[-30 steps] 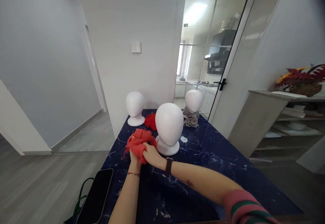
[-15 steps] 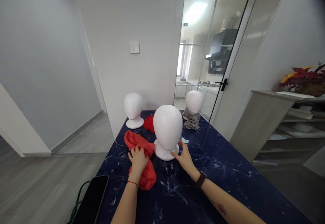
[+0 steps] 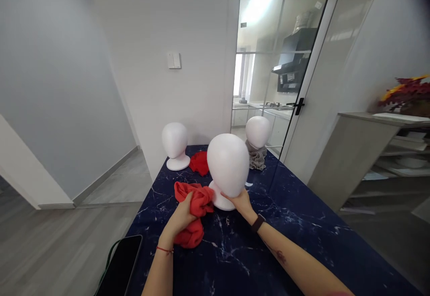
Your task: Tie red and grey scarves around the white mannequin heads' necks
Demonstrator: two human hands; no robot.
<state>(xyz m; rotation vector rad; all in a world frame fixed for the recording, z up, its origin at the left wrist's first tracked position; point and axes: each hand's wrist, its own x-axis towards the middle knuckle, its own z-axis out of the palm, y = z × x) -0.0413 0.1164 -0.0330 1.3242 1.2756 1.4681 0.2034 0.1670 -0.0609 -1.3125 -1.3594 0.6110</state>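
Observation:
A white mannequin head (image 3: 228, 164) stands in the middle of the dark blue marbled table (image 3: 268, 242), seemingly tilted a little to the right. My right hand (image 3: 242, 204) is wrapped around its neck, thumb across the front; its other fingers are hidden behind. To the left, my left hand (image 3: 183, 216) grips a bunched red cloth (image 3: 202, 199), part of which lies on the tabletop. The cloth reaches the edge of the head's base. Folds of fabric hide most of my left fingertips.
Behind stand a bare white mannequin head (image 3: 174, 140) on the left and another head (image 3: 258, 131) with a grey ruffled scarf (image 3: 257, 157) at its neck. Between them lies a second red cloth (image 3: 199, 162). A black phone (image 3: 121, 264) sits at the table's left edge.
My right hand has closed around the neck of the middle head, which has tipped slightly rightward. My left hand has gathered the red cloth into a bunch and turned sideways.

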